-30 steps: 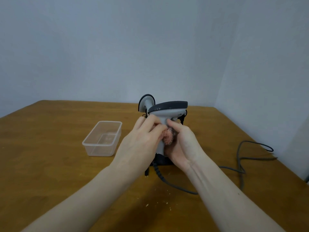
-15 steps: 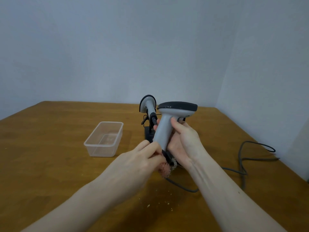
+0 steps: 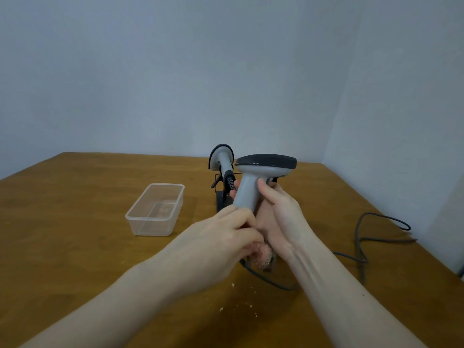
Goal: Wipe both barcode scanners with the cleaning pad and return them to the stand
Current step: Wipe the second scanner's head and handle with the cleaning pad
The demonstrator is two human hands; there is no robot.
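Observation:
A grey barcode scanner [image 3: 253, 179] with a dark top stands upright above the table, head pointing right. My right hand [image 3: 278, 217] grips its handle from the right. My left hand [image 3: 226, 237] holds a pinkish cleaning pad [image 3: 263, 256] against the bottom end of the handle. Behind them a second grey scanner [image 3: 221, 156] sits in the black stand [image 3: 222, 199], whose base is partly hidden by my hands.
A clear plastic container [image 3: 155, 209] lies on the wooden table [image 3: 75, 247] to the left. A dark cable [image 3: 361, 244] runs from under my hands and loops off to the right. Small crumbs [image 3: 236, 305] dot the table between my forearms.
The pad in my left hand slid down from the upper handle to its bottom end. The scanner rose slightly and turned more to the right.

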